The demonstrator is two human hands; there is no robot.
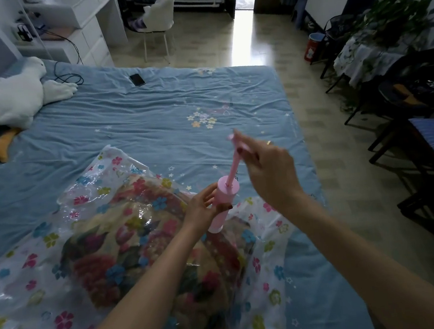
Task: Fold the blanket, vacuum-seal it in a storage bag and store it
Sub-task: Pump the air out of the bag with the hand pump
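The pink hand pump (221, 206) stands nearly upright on the storage bag (60, 261), base down on the bag over the folded blanket (129, 254), its long axis tilting slightly right toward the top. The left hand (201, 206) grips the barrel from its left side. The right hand (261, 167), above the barrel, is clenched round the raised plunger handle (233, 160).

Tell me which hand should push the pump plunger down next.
Right. The right hand grips the raised plunger handle, while the left hand holds the pink pump barrel upright on the storage bag.
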